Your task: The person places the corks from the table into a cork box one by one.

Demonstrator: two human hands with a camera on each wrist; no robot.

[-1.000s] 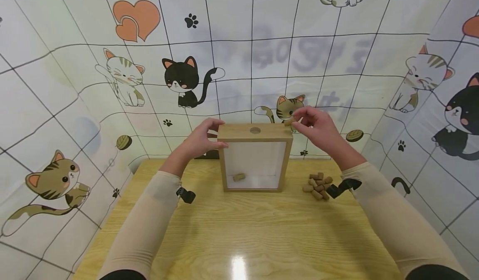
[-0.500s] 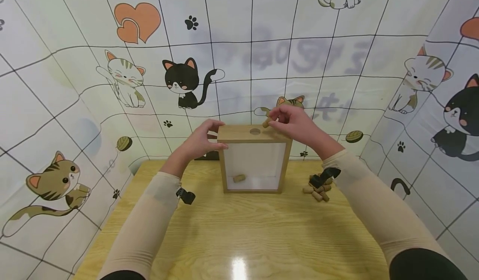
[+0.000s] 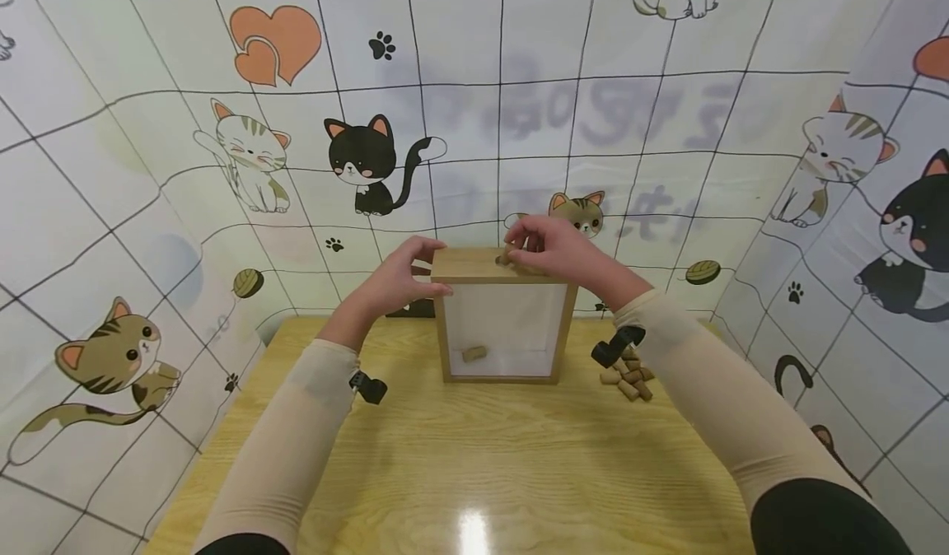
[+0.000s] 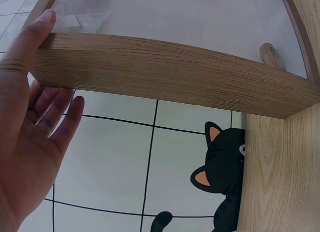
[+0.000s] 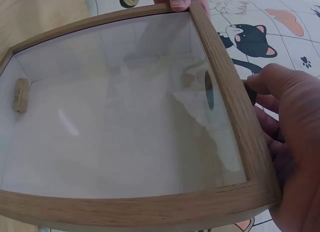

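Note:
A shallow wooden box [image 3: 470, 273] with a clear front stands upright on the table. My left hand [image 3: 403, 277] grips its upper left corner, thumb on the front edge and fingers behind, as the left wrist view also shows. A wine cork [image 3: 507, 254] is pinched in my right hand [image 3: 552, 250] right at the round hole [image 3: 500, 261] in the box's top, partly covering it. Another cork [image 3: 474, 353] lies inside on the box's floor; the same cork [image 5: 21, 95] shows at the far end in the right wrist view.
Several loose corks [image 3: 632, 380] form a pile on the wooden table [image 3: 474, 448], right of the box and partly under my right wrist. A cat-print cloth [image 3: 460, 127] hangs behind the table and on both sides.
My right hand has moved left along the box's top with the cork, from the right corner to the hole. The left hand keeps its grip on the box.

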